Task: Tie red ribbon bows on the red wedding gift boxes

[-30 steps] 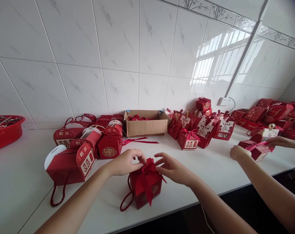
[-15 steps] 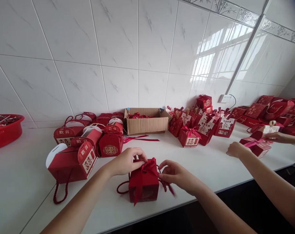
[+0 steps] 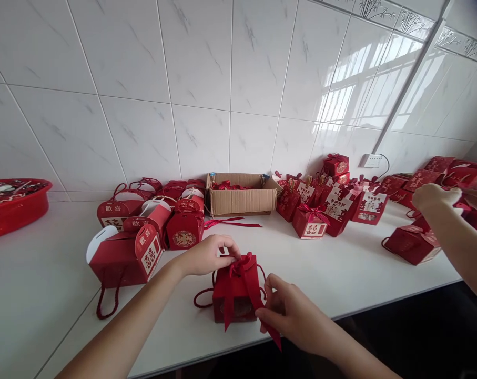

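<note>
In front of me a small red gift box (image 3: 219, 295) sits on the table, a red ribbon (image 3: 246, 284) tied in a bow on its top. My left hand (image 3: 212, 256) has its fingers closed on the bow's left side, at the top edge of the box. At the lower right, my right hand (image 3: 291, 314) pinches one ribbon tail between thumb and fingers. The other tail hangs down the front face. A dark red cord handle (image 3: 202, 299) loops out on the left, and more cord shows by my right hand.
Several red boxes (image 3: 122, 260) stand at the left, near a red basin (image 3: 19, 210). Behind are a cardboard box (image 3: 244, 202) and loose ribbon (image 3: 238, 223). Boxes with ribbons (image 3: 311, 221) cluster right of it. A co-worker's hand (image 3: 435, 200) is above a red box (image 3: 412, 243).
My right hand has moved down and toward me, drawing the ribbon tail across the box's right front. My left hand stays at the bow. The co-worker's hands have moved right, off their box.
</note>
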A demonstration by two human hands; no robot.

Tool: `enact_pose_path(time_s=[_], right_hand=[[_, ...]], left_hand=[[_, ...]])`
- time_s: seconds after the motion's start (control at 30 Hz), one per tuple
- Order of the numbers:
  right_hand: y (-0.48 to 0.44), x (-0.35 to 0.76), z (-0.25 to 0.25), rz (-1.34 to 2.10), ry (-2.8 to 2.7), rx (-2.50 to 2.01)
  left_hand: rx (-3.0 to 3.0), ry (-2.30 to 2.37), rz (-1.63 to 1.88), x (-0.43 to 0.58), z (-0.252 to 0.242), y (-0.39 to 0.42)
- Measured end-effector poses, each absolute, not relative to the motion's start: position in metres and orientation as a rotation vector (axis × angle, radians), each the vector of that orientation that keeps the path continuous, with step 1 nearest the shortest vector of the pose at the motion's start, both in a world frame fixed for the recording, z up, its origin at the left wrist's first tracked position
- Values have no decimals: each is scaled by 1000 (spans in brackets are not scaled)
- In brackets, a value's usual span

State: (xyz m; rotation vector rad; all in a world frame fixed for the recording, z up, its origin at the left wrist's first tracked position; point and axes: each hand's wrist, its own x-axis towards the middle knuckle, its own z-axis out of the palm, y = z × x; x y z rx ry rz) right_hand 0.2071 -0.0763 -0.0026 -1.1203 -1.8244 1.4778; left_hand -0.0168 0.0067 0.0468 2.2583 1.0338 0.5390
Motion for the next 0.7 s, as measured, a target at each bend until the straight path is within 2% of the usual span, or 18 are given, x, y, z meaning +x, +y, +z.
enact_pose_path(time_s=[0.07, 0.2, 0.43, 0.7], right_hand=[[-74, 210, -5, 1361, -1915, -1221], [-60, 220, 8, 888, -2061, -1379], [-32, 207, 26, 374, -2310, -871], [-18, 199, 17, 3, -2520, -776]], left_hand=[[2256, 1034, 523, -18, 48, 7], [2281, 1025, 502, -18, 50, 8], [2284, 988, 460, -15, 54, 9], [2239, 1027, 489, -17, 51, 7]])
